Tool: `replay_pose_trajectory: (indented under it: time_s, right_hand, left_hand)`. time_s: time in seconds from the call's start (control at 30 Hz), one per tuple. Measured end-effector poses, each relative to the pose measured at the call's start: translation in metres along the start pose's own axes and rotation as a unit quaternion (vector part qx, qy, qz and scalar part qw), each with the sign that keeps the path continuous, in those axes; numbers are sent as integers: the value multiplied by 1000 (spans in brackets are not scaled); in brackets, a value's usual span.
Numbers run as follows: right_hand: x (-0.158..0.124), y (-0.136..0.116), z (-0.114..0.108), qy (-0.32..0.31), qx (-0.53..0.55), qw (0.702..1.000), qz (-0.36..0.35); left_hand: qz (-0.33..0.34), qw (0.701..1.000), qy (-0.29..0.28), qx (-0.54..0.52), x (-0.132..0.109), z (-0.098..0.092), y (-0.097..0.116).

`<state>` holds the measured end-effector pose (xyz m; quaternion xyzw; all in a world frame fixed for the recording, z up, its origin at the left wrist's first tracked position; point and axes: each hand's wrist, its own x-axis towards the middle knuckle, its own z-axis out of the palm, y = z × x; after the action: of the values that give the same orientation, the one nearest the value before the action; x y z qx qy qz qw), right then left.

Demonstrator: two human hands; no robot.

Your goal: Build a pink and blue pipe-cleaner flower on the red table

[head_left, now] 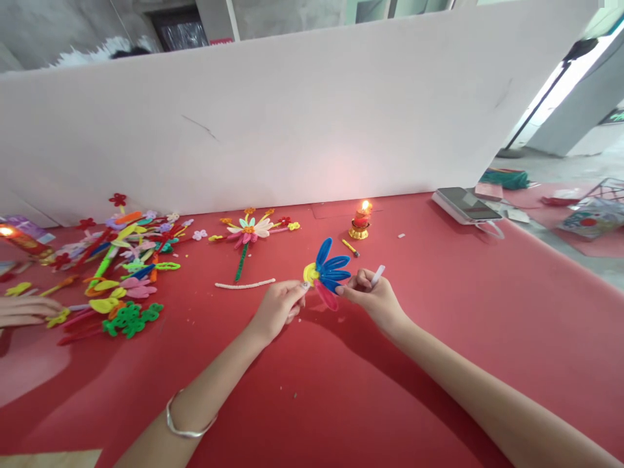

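Between my hands is a pipe-cleaner flower (333,265) with blue petals, one pink-red petal and a yellow centre. My left hand (283,304) is closed, pinching it by the yellow centre. The fingertips of my right hand (377,298) grip a blue petal at its lower right. A whitish translucent stick (377,275), perhaps a glue stick, is tucked in the curled fingers of that same hand. Just beyond lies a short yellow stub with a dark end (350,247). A pale pipe cleaner (245,285) rests on the table left of the flower.
A lit red candle (361,220) burns in a gold holder behind the flower. A finished-looking multicoloured pipe-cleaner flower (249,231) lies back left, beside a heap of pipe-cleaner pieces (129,260). Another person's hand (29,311) and a second flame are far left. A phone (468,205) stands right, before the white partition (292,123).
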<state>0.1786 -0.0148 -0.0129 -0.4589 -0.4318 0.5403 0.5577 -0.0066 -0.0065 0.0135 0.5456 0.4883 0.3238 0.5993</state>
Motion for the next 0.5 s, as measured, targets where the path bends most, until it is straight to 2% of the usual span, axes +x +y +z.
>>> replay_pose_trajectory:
  time_s: [0.13, 0.33, 0.4, 0.5]
  right_hand:
    - [-2, 0, 2, 6, -8, 1000, 5]
    - [-3, 1, 2, -16, 20, 1000, 11]
    - [-3, 4, 3, -18, 18, 999, 19]
    - [-1, 11, 3, -21, 7, 999, 35]
  left_hand:
    - [-22, 999, 21, 16, 0, 1, -1]
    - [-54, 999, 5, 3, 0, 0, -1]
    - [-58, 998, 6, 29, 3, -2, -5]
    - [-43, 991, 4, 124, 7, -7, -12]
